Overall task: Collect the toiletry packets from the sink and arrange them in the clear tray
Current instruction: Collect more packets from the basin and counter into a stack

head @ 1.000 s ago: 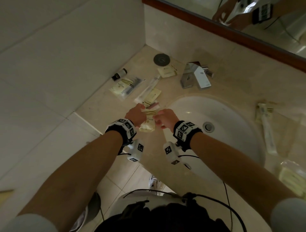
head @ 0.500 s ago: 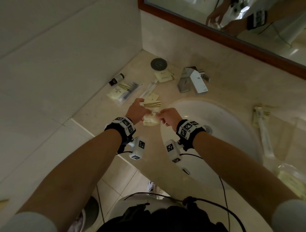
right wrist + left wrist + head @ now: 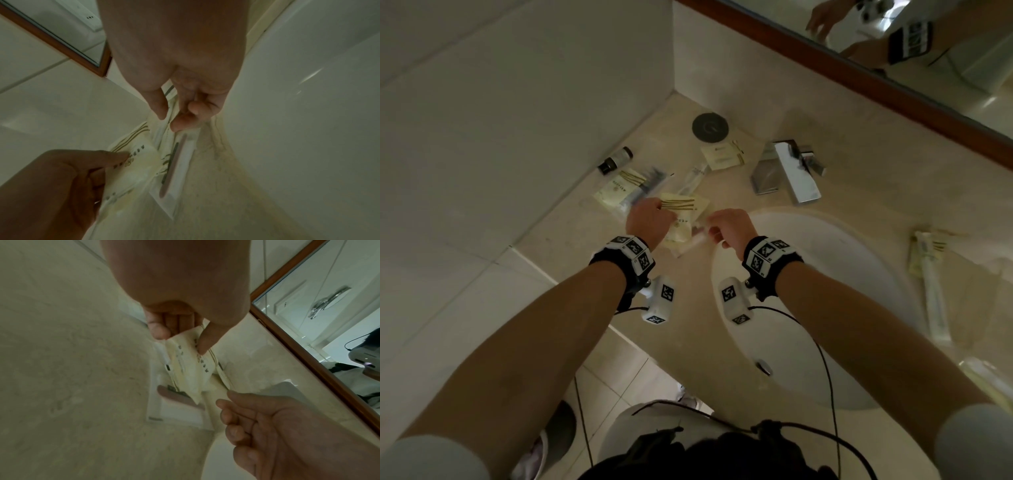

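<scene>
My left hand (image 3: pixel 652 221) (image 3: pixel 180 344) pinches a small stack of cream toiletry packets (image 3: pixel 683 210) (image 3: pixel 191 369) with gold stripes, just left of the sink (image 3: pixel 859 274). Close beside it, my right hand (image 3: pixel 714 229) (image 3: pixel 167 121) pinches the top of a clear packet holding a pink nail file (image 3: pixel 693 243) (image 3: pixel 174 165), which hangs against the stack. More packets lie on the counter beyond: a comb packet (image 3: pixel 626 188), a long clear one (image 3: pixel 691 178) and a small cream one (image 3: pixel 722 157). The clear tray (image 3: pixel 986 373) shows faintly at the right edge.
A chrome faucet (image 3: pixel 787 171) stands behind the basin. A small dark-capped bottle (image 3: pixel 614 161) and a round black disc (image 3: pixel 710 126) sit near the corner wall. A long toothbrush packet (image 3: pixel 931 284) lies right of the sink. A wood-framed mirror (image 3: pixel 893 85) runs along the back.
Both hands have carried the packets away from me, toward the packets on the counter. The stack has fanned out and the nail-file packet now hangs from my right hand.
</scene>
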`<state>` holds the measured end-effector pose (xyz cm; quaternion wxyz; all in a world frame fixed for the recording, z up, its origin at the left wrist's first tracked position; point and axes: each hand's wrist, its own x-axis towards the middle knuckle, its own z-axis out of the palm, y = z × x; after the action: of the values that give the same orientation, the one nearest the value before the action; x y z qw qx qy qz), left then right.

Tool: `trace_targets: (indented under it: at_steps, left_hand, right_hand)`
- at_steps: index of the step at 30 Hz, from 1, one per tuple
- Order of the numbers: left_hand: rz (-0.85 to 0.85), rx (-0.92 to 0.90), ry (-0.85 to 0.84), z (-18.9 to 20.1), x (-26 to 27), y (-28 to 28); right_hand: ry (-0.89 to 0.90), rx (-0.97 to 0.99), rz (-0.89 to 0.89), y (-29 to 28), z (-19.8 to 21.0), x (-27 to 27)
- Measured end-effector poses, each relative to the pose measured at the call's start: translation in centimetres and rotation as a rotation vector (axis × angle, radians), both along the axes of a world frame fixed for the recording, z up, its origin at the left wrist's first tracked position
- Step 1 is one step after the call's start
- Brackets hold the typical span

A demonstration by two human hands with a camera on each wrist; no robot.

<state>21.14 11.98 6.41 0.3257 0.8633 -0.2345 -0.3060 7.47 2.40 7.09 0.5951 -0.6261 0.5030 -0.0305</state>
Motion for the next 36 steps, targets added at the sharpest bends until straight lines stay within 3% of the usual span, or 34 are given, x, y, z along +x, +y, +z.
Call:
trace_targets:
  at_steps: [6, 15, 24, 30, 36]
  left_hand:
    - [0.068, 0.001, -0.038, 0.1, 1.8, 0.7]
    - [0.062, -0.017, 0.007, 0.2, 2.0, 1.4]
    - [0.05, -0.101, 0.031, 0.8, 0.3, 0.4]
    - [0.0, -0.169, 0.219, 1.5, -2.0, -0.8]
    - [-0.118, -0.146, 0.272, 2.2, -5.6, -2.2]
  right_hand:
    - [-0.056, 0.078, -0.15, -0.3, -1.0, 2.3]
    - [0.008, 0.0, -0.041, -0.5, -1.5, 3.9]
    - [-0.022, -0.028, -0.089, -1.2, -0.1, 1.2]
    - [-0.15, 0.141, -0.248, -1.1, 0.9, -2.2]
    - [-0.266, 0.232, -0.355, -0.3, 1.6, -5.8]
